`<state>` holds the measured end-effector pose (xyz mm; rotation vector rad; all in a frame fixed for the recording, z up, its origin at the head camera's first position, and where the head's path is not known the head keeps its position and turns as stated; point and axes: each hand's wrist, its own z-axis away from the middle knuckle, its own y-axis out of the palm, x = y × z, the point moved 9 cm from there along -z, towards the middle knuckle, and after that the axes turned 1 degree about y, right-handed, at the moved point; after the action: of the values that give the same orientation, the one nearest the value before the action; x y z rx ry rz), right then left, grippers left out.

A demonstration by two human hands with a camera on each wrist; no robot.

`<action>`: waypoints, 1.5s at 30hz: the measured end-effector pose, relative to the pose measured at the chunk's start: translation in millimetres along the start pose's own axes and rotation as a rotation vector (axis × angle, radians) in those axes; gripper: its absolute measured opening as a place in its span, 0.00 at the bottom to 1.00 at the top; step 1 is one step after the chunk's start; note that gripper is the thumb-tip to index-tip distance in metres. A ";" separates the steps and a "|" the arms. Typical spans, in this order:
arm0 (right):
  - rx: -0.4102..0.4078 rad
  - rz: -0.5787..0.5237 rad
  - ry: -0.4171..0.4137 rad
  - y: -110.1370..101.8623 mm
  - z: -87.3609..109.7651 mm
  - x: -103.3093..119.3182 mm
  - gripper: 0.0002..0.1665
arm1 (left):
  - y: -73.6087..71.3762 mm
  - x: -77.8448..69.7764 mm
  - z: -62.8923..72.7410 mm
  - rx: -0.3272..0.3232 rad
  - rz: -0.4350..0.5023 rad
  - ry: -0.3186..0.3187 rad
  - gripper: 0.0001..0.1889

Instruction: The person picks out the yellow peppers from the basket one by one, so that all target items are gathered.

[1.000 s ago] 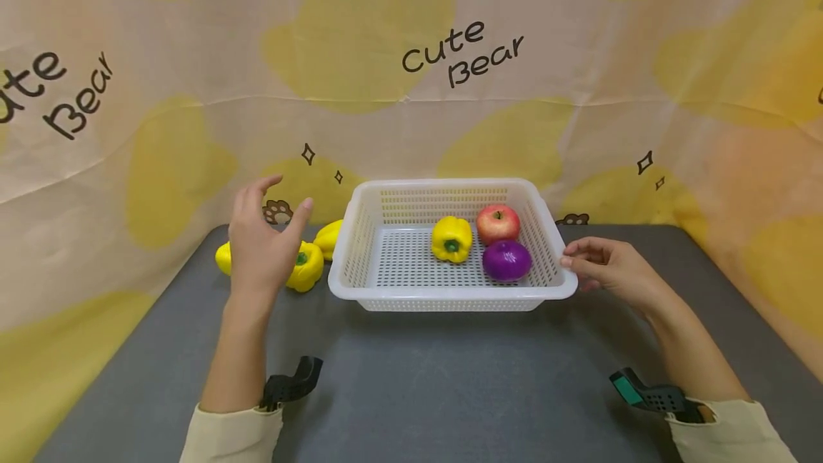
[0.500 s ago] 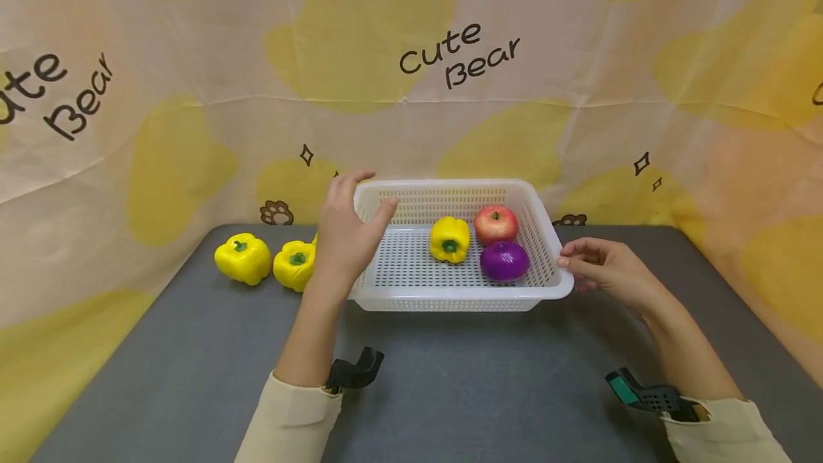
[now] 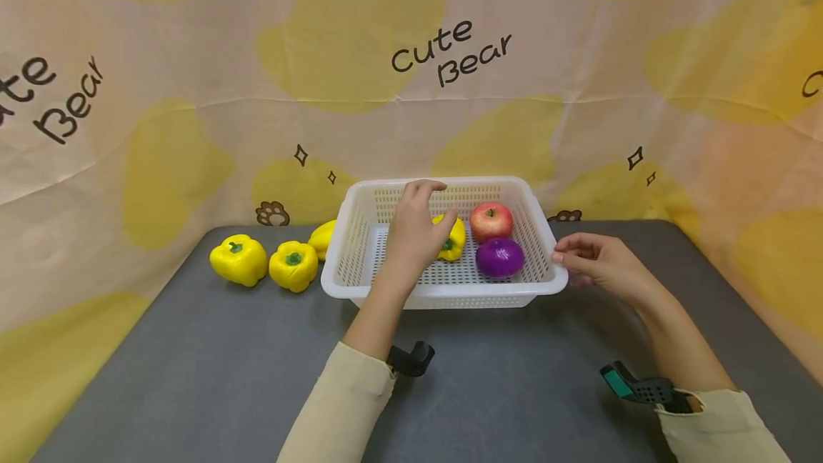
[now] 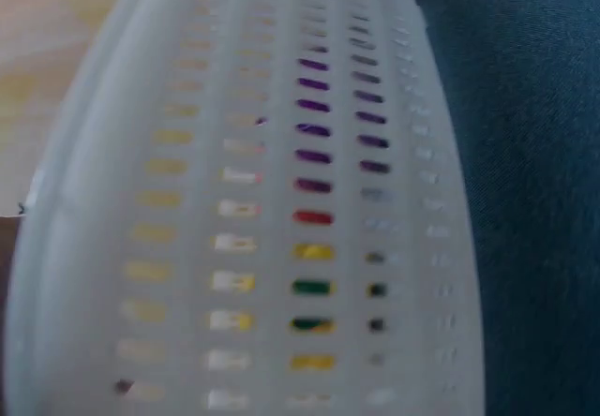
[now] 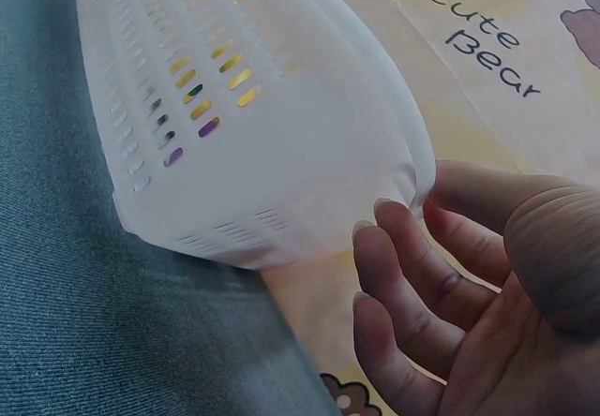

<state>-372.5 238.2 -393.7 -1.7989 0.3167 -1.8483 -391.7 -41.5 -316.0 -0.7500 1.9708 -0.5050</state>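
Observation:
A white plastic basket stands on the grey table, holding a yellow bell pepper, a red apple and a shiny purple onion-like vegetable. My left hand is over the basket, thumb and fingers spread with nothing between them. It covers part of the bell pepper; whether it touches the pepper cannot be told. At the basket's right corner my right hand pinches the rim between thumb and fingers. In the right wrist view, the thumb lies on the rim and the fingers curl below it.
Left of the basket sit two more yellow bell peppers, an outer one and an inner one. Beside them a yellow item is partly hidden by the basket. A patterned cloth hangs behind the table.
My left hand has moved right, from over the loose yellow peppers to over the basket, staying spread. My right hand has kept its place at the rim.

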 end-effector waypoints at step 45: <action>0.017 0.018 0.004 -0.3 -0.2 -0.9 0.29 | 75.4 39.9 12.2 0.510 -0.242 -0.225 0.30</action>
<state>-372.8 238.8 -394.4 -1.7760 0.3163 -1.8370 -418.5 -14.3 -393.2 -0.6825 1.4601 -0.9792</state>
